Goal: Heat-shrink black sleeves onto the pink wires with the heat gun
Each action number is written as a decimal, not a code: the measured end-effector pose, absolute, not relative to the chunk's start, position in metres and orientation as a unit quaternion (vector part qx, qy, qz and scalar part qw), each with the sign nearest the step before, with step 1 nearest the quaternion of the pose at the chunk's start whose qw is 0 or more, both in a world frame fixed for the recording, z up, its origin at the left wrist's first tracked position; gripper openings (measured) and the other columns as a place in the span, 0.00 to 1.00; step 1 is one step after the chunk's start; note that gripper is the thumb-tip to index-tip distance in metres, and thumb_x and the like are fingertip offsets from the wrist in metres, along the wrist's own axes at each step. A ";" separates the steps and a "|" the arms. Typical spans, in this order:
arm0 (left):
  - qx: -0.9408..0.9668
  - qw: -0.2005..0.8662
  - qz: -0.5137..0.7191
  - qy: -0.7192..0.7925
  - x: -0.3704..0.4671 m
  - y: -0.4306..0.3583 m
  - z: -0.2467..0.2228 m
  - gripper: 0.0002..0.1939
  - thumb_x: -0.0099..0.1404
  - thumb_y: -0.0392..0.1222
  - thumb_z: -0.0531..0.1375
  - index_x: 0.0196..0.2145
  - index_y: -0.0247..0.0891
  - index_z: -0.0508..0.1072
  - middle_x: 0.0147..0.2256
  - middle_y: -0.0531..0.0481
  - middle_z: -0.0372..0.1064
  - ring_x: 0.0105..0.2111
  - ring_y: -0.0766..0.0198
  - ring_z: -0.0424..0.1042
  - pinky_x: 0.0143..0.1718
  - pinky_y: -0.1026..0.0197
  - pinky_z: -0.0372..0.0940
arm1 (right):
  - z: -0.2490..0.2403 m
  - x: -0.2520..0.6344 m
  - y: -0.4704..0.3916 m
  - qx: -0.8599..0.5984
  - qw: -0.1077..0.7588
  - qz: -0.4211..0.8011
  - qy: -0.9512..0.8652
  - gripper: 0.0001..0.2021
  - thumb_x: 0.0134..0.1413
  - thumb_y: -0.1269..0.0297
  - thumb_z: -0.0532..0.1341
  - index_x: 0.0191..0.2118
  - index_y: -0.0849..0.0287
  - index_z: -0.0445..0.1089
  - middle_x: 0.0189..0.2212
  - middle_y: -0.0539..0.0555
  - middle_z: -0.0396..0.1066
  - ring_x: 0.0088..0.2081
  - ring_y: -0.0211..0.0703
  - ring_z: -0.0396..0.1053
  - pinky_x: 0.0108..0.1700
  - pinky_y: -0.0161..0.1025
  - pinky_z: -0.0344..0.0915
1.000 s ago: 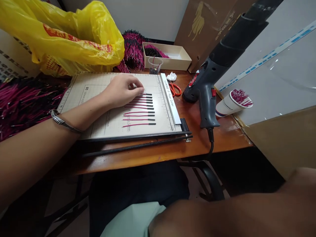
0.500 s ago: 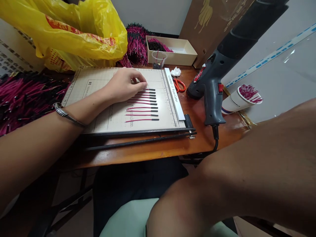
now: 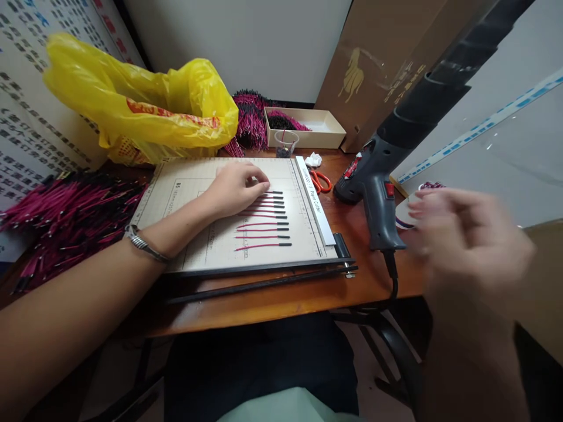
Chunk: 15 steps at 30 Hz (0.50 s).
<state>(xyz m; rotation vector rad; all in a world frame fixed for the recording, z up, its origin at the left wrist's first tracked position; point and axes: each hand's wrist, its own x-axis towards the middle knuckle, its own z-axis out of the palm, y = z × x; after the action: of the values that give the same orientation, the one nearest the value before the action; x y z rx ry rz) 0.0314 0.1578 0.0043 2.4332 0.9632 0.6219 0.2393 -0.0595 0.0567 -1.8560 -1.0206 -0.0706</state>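
Observation:
My left hand rests on the paper cutter's board. Its thumb and forefinger are pinched at the top end of a row, on a red wire with a black sleeve whose other end is hidden under the hand. Several more wires lie below it, roughly parallel, black ends pointing right. My right hand hangs at the right, in front of the paper cup of wires and smeared by motion. Its fingers look curled, but whether anything is in them does not show.
A heat gun stands right of the cutter, beside orange scissors and crumpled tissue. Behind are a plastic cup, an open box and a yellow bag. Wire bundles lie left. The cutter's blade arm runs along the front.
My right arm, bent close in the foreground before, has reached out so its hand now shows near the paper cup. The view has tilted up. My left hand keeps its place on the board.

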 end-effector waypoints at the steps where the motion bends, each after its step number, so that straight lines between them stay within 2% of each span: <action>1: 0.882 0.223 0.225 0.348 0.031 0.157 0.004 0.12 0.68 0.47 0.60 0.36 0.41 0.83 0.39 0.44 0.80 0.40 0.53 0.74 0.48 0.50 0.66 | 0.053 0.247 -0.055 -0.796 0.432 -0.041 -0.422 0.30 0.56 0.43 0.62 0.56 0.61 0.74 0.53 0.68 0.75 0.51 0.58 0.76 0.53 0.58 0.74; 3: 0.883 0.220 0.226 0.347 0.032 0.157 0.004 0.13 0.69 0.47 0.60 0.37 0.41 0.83 0.39 0.44 0.80 0.40 0.53 0.74 0.48 0.50 0.66 | 0.045 0.261 -0.045 -0.830 0.314 -0.047 -0.458 0.42 0.55 0.45 0.60 0.70 0.66 0.64 0.66 0.71 0.67 0.65 0.63 0.68 0.65 0.62 0.66; 4: 0.883 0.219 0.227 0.348 0.032 0.157 0.004 0.13 0.69 0.47 0.60 0.37 0.41 0.83 0.39 0.44 0.80 0.41 0.53 0.74 0.48 0.50 0.65 | 0.042 0.266 -0.041 -0.831 0.284 -0.036 -0.477 0.42 0.57 0.46 0.59 0.73 0.65 0.61 0.69 0.69 0.65 0.68 0.64 0.65 0.68 0.62 0.63; 6: 0.882 0.219 0.228 0.350 0.032 0.156 0.003 0.13 0.69 0.47 0.60 0.38 0.41 0.84 0.39 0.45 0.80 0.41 0.53 0.74 0.48 0.51 0.65 | 0.037 0.273 -0.034 -0.831 0.246 -0.012 -0.498 0.41 0.57 0.48 0.60 0.73 0.62 0.61 0.69 0.66 0.67 0.68 0.67 0.65 0.69 0.64 0.61; 8: 0.881 0.220 0.228 0.352 0.031 0.156 0.002 0.12 0.69 0.47 0.60 0.38 0.41 0.84 0.40 0.45 0.80 0.42 0.54 0.74 0.47 0.52 0.65 | 0.034 0.276 -0.028 -0.837 0.229 -0.004 -0.496 0.40 0.58 0.48 0.60 0.73 0.61 0.62 0.65 0.67 0.70 0.65 0.73 0.68 0.66 0.69 0.63; 11: 0.878 0.225 0.227 0.356 0.031 0.156 0.002 0.13 0.69 0.47 0.60 0.38 0.42 0.83 0.40 0.46 0.81 0.41 0.55 0.74 0.46 0.53 0.65 | 0.032 0.277 -0.023 -0.849 0.218 -0.018 -0.481 0.41 0.60 0.46 0.57 0.73 0.63 0.60 0.64 0.71 0.70 0.63 0.79 0.69 0.62 0.76 0.63; 15: 0.875 0.234 0.224 0.359 0.031 0.156 0.003 0.13 0.69 0.48 0.60 0.38 0.41 0.83 0.41 0.46 0.81 0.39 0.56 0.74 0.45 0.53 0.65 | 0.026 0.278 -0.022 -0.850 0.219 -0.020 -0.478 0.43 0.58 0.47 0.55 0.73 0.69 0.60 0.66 0.74 0.66 0.64 0.81 0.66 0.65 0.77 0.60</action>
<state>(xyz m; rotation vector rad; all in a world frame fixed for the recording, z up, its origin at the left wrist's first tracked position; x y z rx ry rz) 0.0310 0.1558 0.0029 2.4023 0.9854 0.6159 0.2781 -0.0223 0.0265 -2.3518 -1.3235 -0.0543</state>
